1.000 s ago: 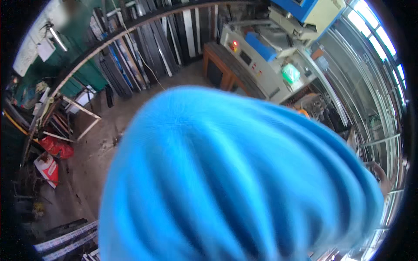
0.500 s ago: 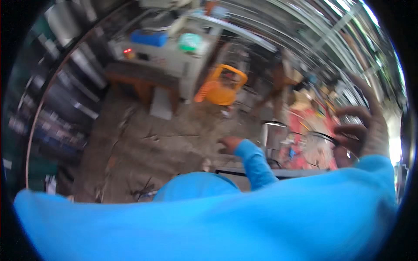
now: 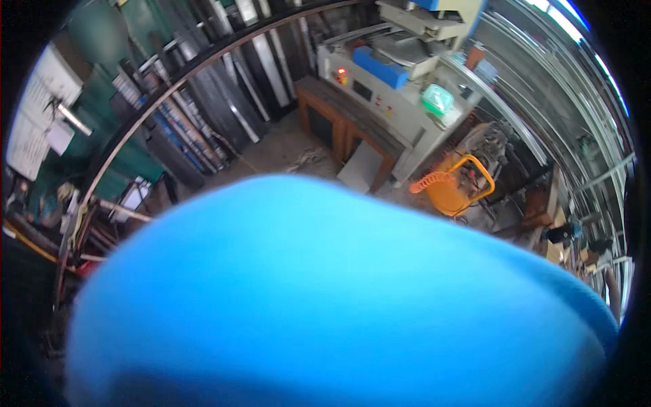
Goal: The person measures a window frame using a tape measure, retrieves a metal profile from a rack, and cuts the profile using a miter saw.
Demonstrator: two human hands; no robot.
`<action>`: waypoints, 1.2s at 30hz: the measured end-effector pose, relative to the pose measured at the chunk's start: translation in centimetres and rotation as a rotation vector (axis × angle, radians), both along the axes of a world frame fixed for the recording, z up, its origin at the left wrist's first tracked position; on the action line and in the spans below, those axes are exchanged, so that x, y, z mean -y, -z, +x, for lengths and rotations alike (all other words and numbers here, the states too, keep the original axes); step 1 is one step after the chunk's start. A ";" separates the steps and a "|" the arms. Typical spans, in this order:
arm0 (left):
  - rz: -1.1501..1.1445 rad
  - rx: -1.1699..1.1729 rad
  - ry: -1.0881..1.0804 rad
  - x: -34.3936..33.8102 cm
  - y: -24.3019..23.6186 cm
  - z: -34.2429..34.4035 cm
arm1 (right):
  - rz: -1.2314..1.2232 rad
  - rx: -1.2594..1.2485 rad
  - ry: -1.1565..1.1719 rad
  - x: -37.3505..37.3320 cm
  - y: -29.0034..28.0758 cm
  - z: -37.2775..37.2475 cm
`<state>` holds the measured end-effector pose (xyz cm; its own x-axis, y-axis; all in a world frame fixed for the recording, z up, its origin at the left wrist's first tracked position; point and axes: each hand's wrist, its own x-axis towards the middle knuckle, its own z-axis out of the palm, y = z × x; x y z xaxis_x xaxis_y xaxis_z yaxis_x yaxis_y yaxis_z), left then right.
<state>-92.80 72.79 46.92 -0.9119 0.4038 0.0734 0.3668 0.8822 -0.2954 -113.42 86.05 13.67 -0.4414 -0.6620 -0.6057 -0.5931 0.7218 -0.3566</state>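
Note:
My blue sleeve and shirt fill the lower half of the head view and hide whatever lies beneath them. No part of my left hand shows. At the right rim, past the edge of the blue cloth, a narrow brownish sliver looks like part of my right hand; its fingers cannot be made out, nor anything in them. Closest to that sliver are a dark bottle-like object and small boxes on a cluttered surface.
A large grey machine carries a blue block and a green container. Before it stand a wooden bench and an orange-yellow frame with a coiled orange hose. Long metal profiles lean on a curved rail.
My view has swung to the left, so the machine and orange-yellow frame sit farther right. My left hand has gone out of sight, and my right hand is almost wholly hidden.

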 end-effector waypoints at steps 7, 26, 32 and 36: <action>-0.043 -0.041 0.109 -3.9 -1.0 -4.7 | -0.029 -0.017 0.020 0.0 0.1 -0.6; 0.956 -0.177 -0.177 13.1 10.6 -0.6 | -0.958 0.467 0.466 2.2 -9.9 1.9; 1.486 -0.257 -0.439 17.3 12.8 6.5 | -1.085 0.465 0.099 10.3 -14.4 6.2; 1.784 -0.485 -0.505 18.3 12.9 11.5 | -1.103 0.511 0.036 15.1 -16.9 8.9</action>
